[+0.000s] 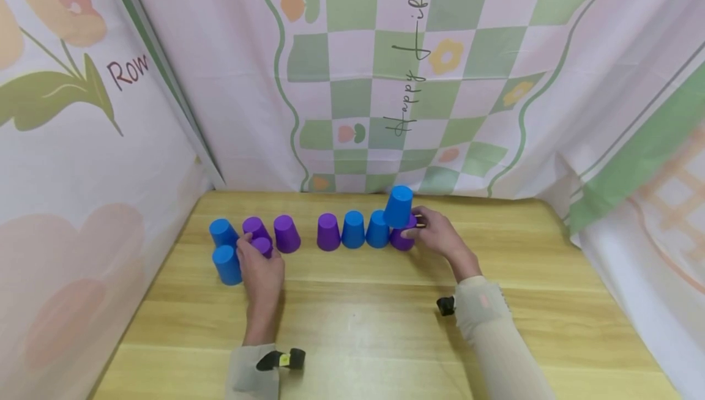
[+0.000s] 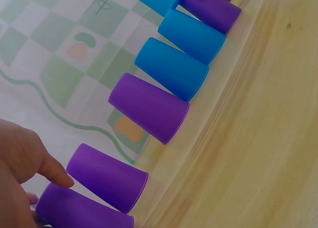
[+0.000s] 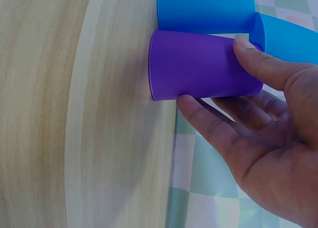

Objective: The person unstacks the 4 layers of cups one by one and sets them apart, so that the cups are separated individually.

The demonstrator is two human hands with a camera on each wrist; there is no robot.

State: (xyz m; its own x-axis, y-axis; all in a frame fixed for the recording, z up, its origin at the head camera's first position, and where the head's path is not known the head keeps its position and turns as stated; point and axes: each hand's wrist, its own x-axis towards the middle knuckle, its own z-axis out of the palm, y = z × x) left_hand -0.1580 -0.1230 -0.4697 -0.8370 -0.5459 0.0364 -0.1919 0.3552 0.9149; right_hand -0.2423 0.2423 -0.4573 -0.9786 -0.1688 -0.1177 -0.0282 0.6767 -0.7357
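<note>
At the row's right end, my right hand (image 1: 440,238) (image 3: 278,133) pinches an upside-down purple cup (image 1: 403,238) (image 3: 198,64) between thumb and fingers. Above it, a blue cup (image 1: 398,207) (image 3: 290,39) spans the bases of that purple cup and the neighbouring blue cup (image 1: 377,229) (image 3: 206,10). On the left, my left hand (image 1: 261,274) (image 2: 22,173) holds a purple cup (image 1: 261,247) (image 2: 82,210), largely hidden by the hand in the head view. Behind it stands another purple cup (image 1: 254,227).
Two blue cups (image 1: 223,233) (image 1: 227,265) stand left of my left hand. Between the hands are a purple cup (image 1: 287,233) (image 2: 107,178), another purple cup (image 1: 328,232) (image 2: 149,109) and a blue cup (image 1: 353,229) (image 2: 171,69). A curtain (image 1: 358,70) hangs behind the wooden table (image 1: 352,326).
</note>
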